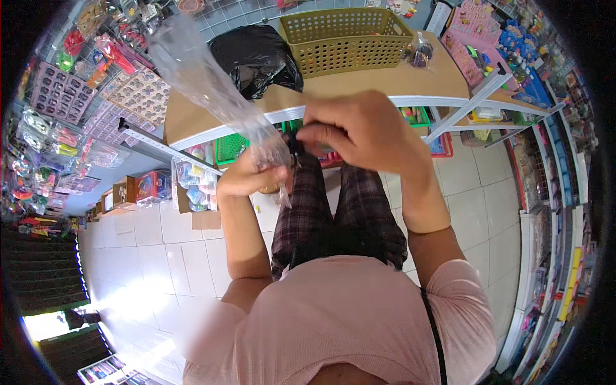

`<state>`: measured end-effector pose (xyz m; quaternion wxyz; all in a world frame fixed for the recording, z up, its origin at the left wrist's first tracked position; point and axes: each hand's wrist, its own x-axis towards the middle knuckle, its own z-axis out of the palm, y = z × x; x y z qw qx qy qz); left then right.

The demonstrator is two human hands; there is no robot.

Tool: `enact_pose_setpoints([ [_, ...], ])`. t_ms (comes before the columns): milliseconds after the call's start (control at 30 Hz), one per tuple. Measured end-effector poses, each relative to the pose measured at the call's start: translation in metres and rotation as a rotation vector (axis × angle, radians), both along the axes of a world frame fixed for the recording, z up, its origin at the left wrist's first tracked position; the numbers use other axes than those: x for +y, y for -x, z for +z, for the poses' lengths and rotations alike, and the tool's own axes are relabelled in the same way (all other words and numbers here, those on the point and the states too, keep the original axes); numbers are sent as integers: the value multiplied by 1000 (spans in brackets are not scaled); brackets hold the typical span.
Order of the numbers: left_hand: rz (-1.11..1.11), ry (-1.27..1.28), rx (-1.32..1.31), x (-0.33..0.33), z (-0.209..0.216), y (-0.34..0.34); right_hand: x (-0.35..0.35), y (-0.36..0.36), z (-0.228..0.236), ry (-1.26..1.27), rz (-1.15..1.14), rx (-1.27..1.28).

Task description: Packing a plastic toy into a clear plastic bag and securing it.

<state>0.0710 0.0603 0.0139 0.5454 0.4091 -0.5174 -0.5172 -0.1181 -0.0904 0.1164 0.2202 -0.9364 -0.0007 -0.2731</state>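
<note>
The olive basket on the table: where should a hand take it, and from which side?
Take the basket by its top rim on the near long wall, coming from the person's side. It stands upright and open, the rim is bare there, and the black bag crowds its left end. Both hands are busy now: the left hand holds a clear bag.
</note>
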Motion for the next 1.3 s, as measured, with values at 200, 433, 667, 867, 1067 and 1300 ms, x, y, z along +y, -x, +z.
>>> enact_pose_setpoints([
  [200, -301, 74, 113, -13, 30, 23, -31, -29, -11, 5, 109, -161],
  [433, 123, 254, 181, -12, 31, 23, -35, -36, -47, -214, -27, -47],
  [667, 439, 321, 264, -19, 19, 13, -7, -22, -68, -47, -46, 160],
  [867, -10, 18, 146, -9, -9, -3, -8, -16, -23, 10, -25, 28],
  [1067, -167, 120, 74, -25, 9, 24, -42, -36, -29, -45, 44, 18],
  [1300, 191, 343, 294, -20, 32, 25, -26, -32, -82, -140, -48, 115],
])
